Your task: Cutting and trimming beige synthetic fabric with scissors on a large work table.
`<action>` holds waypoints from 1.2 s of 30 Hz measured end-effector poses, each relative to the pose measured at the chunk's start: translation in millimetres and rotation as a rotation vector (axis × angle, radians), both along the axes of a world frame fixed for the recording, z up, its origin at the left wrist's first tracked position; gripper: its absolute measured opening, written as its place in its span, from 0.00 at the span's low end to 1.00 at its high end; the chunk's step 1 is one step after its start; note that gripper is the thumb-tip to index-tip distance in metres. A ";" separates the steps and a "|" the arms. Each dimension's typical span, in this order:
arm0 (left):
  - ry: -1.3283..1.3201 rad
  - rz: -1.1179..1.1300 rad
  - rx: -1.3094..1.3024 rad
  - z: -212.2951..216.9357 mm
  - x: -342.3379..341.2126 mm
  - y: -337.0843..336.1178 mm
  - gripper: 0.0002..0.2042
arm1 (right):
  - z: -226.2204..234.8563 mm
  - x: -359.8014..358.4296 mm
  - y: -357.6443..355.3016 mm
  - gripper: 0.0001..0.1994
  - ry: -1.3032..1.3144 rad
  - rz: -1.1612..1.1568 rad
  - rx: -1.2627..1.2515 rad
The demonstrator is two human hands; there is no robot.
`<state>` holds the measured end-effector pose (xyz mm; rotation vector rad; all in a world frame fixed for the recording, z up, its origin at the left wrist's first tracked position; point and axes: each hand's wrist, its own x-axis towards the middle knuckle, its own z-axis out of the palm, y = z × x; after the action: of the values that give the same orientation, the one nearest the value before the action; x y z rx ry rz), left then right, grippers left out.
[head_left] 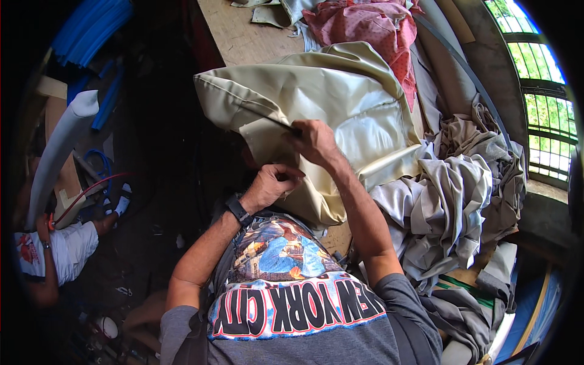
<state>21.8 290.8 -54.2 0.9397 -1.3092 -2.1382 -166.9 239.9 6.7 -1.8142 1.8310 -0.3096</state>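
While both hands work the near edge of the cream cover (340,103), it lies spread over the wooden table (234,36), its lower part hanging off the table edge toward the person's chest. Right hand (313,141): fingers closed in a pinch on a folded seam or edge of the cover, at the dark line where a fold ends; what sits under the fingertips is hidden, cannot tell if a tool is held. Left hand (272,185): fingers curled narrow, gripping the cover just below the right hand; a dark watch (238,209) on that wrist.

Surroundings: pink cloth (371,27) beyond the cover; heap of grey fabric (462,188) to the right, touching the cover's right edge. Another person (52,255) sits low at the left, well apart, beside a grey tube (58,149).

Judgement on doing this step well: keep the two grips close together so the edge stays taut between them; left hand should anchor, right hand do the fine work. Let the table carry the bulk so the hanging weight does not drag the seam out of the pinch. Keep the grey heap off the working edge. Risk: slick material slipping from the pinch.
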 end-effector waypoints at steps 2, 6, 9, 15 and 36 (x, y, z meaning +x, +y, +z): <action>-0.002 -0.017 0.121 -0.5 0.5 -0.2 0.11 | -28.9 -22.0 -3.8 0.13 -0.252 -0.142 0.026; 0.317 0.022 0.535 -13.1 3.2 4.8 0.17 | -21.2 -17.0 2.3 0.12 -0.784 -0.403 0.159; 0.305 -0.073 0.500 -8.4 2.7 -0.1 0.22 | -40.9 -28.4 5.2 0.12 -0.803 -0.419 0.176; 0.108 -0.054 0.267 22.6 7.5 -9.1 0.29 | 4.2 -31.1 17.7 0.21 -0.271 -0.269 -0.059; 0.075 -0.156 0.101 23.6 8.8 -19.0 0.34 | 110.2 -48.8 115.3 0.07 0.391 0.296 0.096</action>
<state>30.7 271.8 -30.6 0.8114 -1.2857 -2.3537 -215.8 355.1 116.9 -2.1525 1.7448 0.2567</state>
